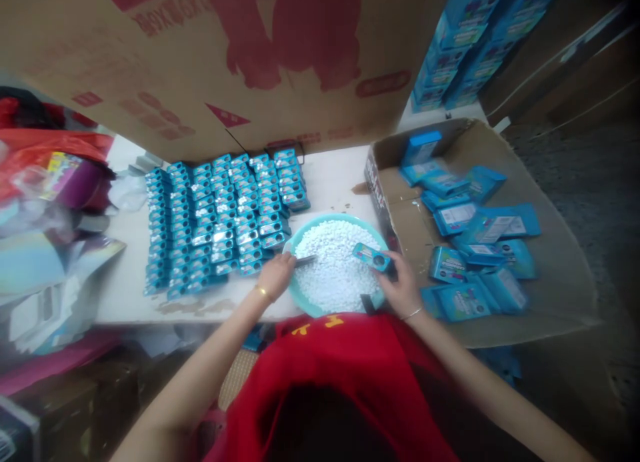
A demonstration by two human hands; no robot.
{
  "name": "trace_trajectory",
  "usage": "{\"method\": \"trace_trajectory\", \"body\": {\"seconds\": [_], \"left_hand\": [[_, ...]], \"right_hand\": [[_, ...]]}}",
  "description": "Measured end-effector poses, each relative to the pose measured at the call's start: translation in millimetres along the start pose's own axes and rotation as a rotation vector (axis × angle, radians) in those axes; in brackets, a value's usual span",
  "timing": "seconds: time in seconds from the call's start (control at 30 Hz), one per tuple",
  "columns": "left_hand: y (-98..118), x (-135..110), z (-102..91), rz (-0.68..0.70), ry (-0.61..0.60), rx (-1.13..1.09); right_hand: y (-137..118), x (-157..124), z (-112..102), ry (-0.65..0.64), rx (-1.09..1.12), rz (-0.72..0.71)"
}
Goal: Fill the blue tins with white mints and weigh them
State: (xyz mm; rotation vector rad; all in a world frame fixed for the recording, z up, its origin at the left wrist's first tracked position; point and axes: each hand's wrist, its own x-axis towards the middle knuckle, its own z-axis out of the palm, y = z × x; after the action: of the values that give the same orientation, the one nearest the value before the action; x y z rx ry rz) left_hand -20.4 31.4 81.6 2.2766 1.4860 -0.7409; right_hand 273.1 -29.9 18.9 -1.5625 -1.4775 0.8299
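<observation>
A turquoise basin [303, 300] full of small white pellets [334, 265] sits at the table's front edge. At its left rim my left hand [277, 275] is closed on a thin dark tool [306, 261] whose far end reaches over the pellets; its exact kind is not clear. Over the basin's right side my right hand [403, 285] grips a small blue box [371, 256] with a dark round spot on its face, tilted above the pellets. A short black object [367, 304] rests at the basin's near rim.
Rows of small blue boxes [220, 219] stand on the white table [335, 175] to the left. An open carton [407, 212] on the right holds several larger blue packets [460, 215]. Behind rises a big printed carton [200, 62]; blue boxes [450, 55] are stacked at back right.
</observation>
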Motion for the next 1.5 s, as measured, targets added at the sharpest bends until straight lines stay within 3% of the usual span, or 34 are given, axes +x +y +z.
{"method": "trace_trajectory", "body": {"seconds": [0.07, 0.17, 0.37, 0.53, 0.77, 0.97, 1.13, 1.33, 1.5], "left_hand": [[3.4, 16.9, 28.2, 0.02, -0.037, -0.069], [21.7, 42.5, 52.5, 0.064, -0.017, -0.216], [50.8, 75.6, 78.6, 0.195, 0.105, -0.535], [56.3, 76.2, 82.7, 0.233, 0.132, -0.639], [33.6, 34.9, 39.8, 0.32, 0.226, -0.706], [17.9, -3.0, -13.7, 0.379, 0.276, -0.603], [27.2, -16.5, -52.3, 0.409, 0.214, -0.429], [48.2, -24.0, -101.0, 0.357, 0.105, -0.086], [60.7, -23.0, -115.8, 0.383, 0.068, 0.048]], "right_hand": [[1.0, 0.1, -1.0, 0.016, 0.018, 0.031], [-0.7, 0.2, -1.6, 0.026, 0.035, 0.061], [-6.7, -0.3, -3.2, 0.044, 0.048, 0.134], [-11.7, -0.6, -8.4, 0.077, 0.033, 0.184], [-10.7, -2.4, -11.7, 0.078, 0.01, 0.152], [-2.1, -1.5, 0.5, 0.036, -0.1, -0.035], [-5.7, 0.7, 10.3, -0.076, -0.161, -0.181], [-11.8, 2.4, 14.1, -0.081, -0.17, -0.224], [-12.3, 2.0, 17.2, -0.091, -0.178, -0.235]]}}
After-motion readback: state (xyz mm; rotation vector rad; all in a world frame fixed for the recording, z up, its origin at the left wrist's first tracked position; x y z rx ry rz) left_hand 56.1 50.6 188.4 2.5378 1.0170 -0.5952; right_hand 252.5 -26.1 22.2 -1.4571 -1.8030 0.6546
